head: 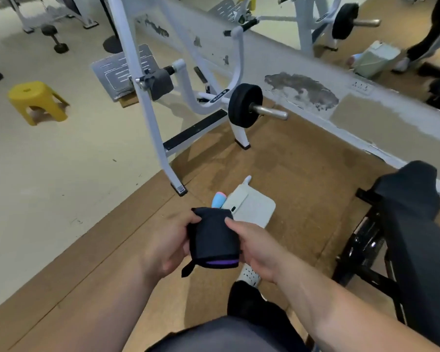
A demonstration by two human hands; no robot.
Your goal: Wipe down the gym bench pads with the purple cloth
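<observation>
Holding folded purple cloth [214, 240] clamped between left hand [168, 245] and right hand [259, 247]; bench pads [412, 224], right, not yet wiped.

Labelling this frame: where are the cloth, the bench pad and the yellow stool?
cloth [212, 237]: head view, dark folded middle.
bench pad [412, 224]: head view, black top surface.
yellow stool [32, 94]: head view, seat top.

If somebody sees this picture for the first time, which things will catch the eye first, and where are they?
In the lower middle, the left hand and the right hand hold a folded dark cloth with a purple edge. A yellow stool stands at the left, and the black bench pad lies at the right.
</observation>
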